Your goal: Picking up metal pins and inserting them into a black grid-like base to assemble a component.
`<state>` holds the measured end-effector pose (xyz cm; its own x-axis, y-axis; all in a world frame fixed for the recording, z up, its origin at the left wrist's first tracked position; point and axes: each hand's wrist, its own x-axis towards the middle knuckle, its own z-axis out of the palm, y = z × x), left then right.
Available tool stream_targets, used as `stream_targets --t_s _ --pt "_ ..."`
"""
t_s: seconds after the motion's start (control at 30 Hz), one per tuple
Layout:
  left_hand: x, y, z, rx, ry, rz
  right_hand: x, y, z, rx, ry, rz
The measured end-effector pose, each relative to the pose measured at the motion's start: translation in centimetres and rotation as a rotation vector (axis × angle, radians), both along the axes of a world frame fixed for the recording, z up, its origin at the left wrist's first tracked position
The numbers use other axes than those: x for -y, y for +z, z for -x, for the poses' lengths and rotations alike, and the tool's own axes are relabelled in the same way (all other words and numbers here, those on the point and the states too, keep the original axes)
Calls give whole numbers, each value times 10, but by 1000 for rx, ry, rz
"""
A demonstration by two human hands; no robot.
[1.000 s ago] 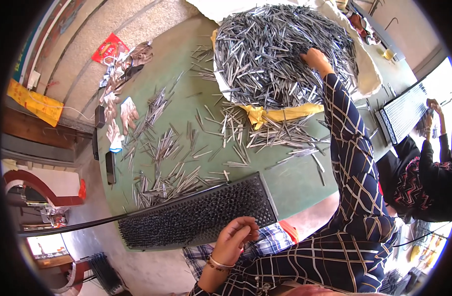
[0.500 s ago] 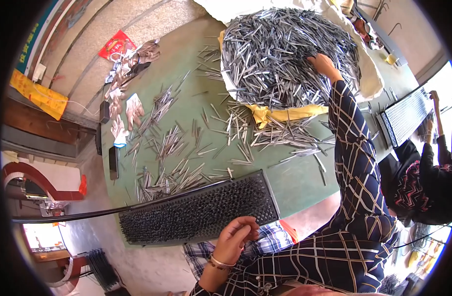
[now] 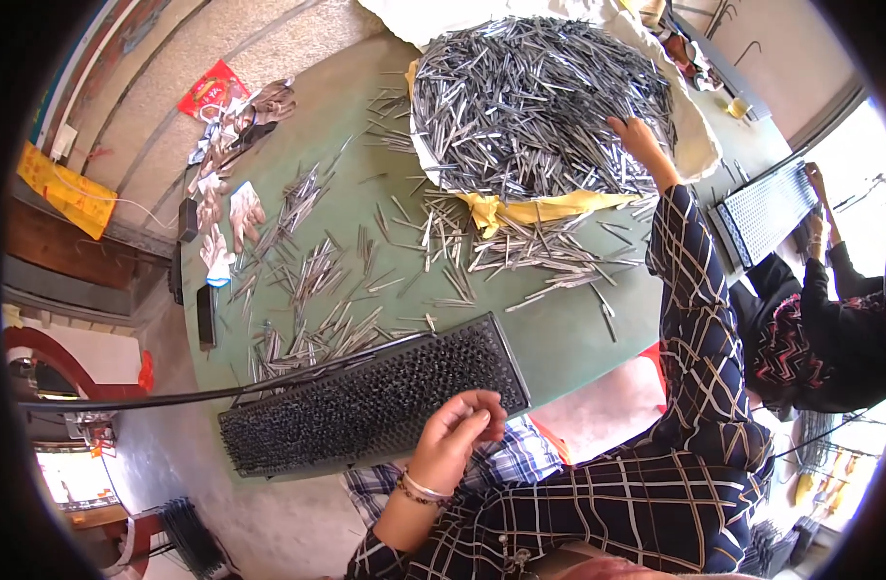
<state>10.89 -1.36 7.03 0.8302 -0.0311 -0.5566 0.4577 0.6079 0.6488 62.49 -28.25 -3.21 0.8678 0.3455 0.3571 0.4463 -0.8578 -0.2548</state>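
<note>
My right hand (image 3: 642,145) reaches over a big heap of thin dark metal strips (image 3: 530,106). Its fingers bend down and close among the strips at the heap's right side; the fingertips are partly hidden. A long black rectangular tray (image 3: 523,385), densely filled with short dark upright pieces, rests at the table's near edge. Just over its near right corner is my left hand (image 3: 455,440), fingers curled in and thumb against them. Whatever it may hold is too small to make out. A bracelet and a bangle circle that wrist.
Loose strips (image 3: 317,275) lie scattered over the green table (image 3: 578,324). Stained gloves (image 3: 246,215), a black phone (image 3: 206,317) and a red packet (image 3: 213,87) are at the left. A co-worker (image 3: 800,319) sits at the right by a lighter perforated tray (image 3: 767,213).
The whole view has shifted, so the table sits farther left. My right hand has drawn slightly toward the heap's right side. My left hand stays near the black tray, fingers still curled.
</note>
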Motion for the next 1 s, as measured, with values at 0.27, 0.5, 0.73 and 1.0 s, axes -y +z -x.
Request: stream_targets --t_s 0.27,0.5,0.73,1.0 --pt "6 10 -79 245 -135 -2 -7 31 73 -434 -175 -567" --pt "25 -11 -213 225 -104 -173 -96 69 215 -419 26 -618" --pt "14 -51 -257 79 329 43 -154 63 296 -96 261 -373" --pt "-17 -58 -252 132 537 176 -144 83 284 -392 532 -552"
